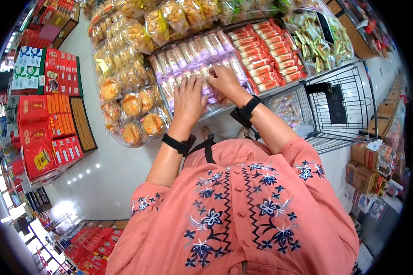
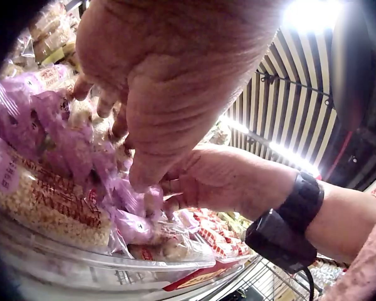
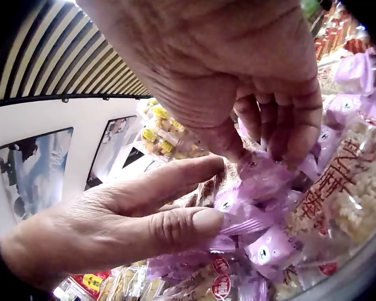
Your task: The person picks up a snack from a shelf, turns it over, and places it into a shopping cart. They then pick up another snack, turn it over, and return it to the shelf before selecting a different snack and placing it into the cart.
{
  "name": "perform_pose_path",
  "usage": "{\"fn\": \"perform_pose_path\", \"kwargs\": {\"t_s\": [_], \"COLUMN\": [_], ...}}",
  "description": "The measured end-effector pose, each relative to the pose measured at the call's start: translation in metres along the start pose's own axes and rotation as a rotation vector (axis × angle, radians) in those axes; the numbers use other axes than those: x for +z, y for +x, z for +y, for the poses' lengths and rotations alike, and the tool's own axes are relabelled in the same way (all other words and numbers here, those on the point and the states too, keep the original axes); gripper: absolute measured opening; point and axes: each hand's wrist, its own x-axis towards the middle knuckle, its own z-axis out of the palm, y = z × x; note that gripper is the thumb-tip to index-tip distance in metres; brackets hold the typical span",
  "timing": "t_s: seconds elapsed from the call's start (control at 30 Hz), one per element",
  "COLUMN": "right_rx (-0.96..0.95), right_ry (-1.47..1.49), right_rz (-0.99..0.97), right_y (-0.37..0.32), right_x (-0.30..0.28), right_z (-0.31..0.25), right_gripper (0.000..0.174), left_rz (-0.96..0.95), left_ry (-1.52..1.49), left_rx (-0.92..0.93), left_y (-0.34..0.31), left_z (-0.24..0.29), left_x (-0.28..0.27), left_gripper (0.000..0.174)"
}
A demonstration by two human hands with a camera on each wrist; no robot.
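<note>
Rows of snack packets in purple-and-clear wrappers (image 1: 202, 50) fill a clear tray. My left hand (image 1: 188, 101) lies over the near rows, fingers extended and resting on the packets; in the right wrist view the left hand (image 3: 119, 216) has its thumb and index finger apart beside purple wrappers (image 3: 272, 251). Just to its right, my right hand (image 1: 227, 82) has curled fingers. Seen in the right wrist view, the right hand (image 3: 238, 81) pinches a purple-wrapped packet (image 3: 263, 175) between thumb and fingers. The left wrist view shows both hands close together above the wrappers (image 2: 62, 138).
Bagged round pastries (image 1: 131, 104) stand to the left, bagged nuts or biscuits (image 1: 157, 27) behind. Red-wrapped packets (image 1: 266, 55) and green-wrapped ones (image 1: 312, 36) are to the right, with a dark flat object (image 1: 325, 26) on the green ones. A wire shopping cart (image 1: 348, 87) stands at the right.
</note>
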Motion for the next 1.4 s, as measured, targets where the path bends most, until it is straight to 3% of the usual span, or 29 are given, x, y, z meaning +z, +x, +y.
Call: {"fn": "perform_pose_path", "kwargs": {"t_s": [0.3,0.5,0.7,0.83,0.87,0.97,1.4], "right_rx": [0.051,-0.068,-0.027,-0.111,-0.021,-0.155,-0.186], "right_ry": [0.038,0.076,0.279,0.232,0.278,0.133,0.189], "right_rz": [-0.033,0.099,-0.002,-0.003,-0.091,0.057,0.105], "right_y": [-0.002,-0.013,-0.019,-0.020,-0.021,-0.021,-0.023], "right_x": [-0.003,-0.008,-0.015,-0.021,-0.024,-0.011,-0.005], "right_z": [0.006,0.006,0.009,0.010,0.008,0.017,0.014], "right_gripper": [0.033,0.029,0.028,0.037,0.040,0.042,0.038], "left_rz": [0.029,0.082,0.021,0.031,0.028,0.021,-0.013], "left_ry": [-0.053,-0.086,-0.085,-0.050,-0.037,0.006,0.046], "left_rx": [0.009,0.032,0.039,0.061,0.061,0.052,0.034], "left_y": [-0.001,-0.004,0.000,0.005,0.005,0.007,0.008], "left_z": [0.003,0.007,0.016,0.016,0.014,0.012,0.014], "left_x": [-0.008,-0.008,-0.016,-0.012,-0.011,-0.006,-0.005], "left_gripper": [0.066,0.062,0.060,0.055,0.053,0.053,0.056]}}
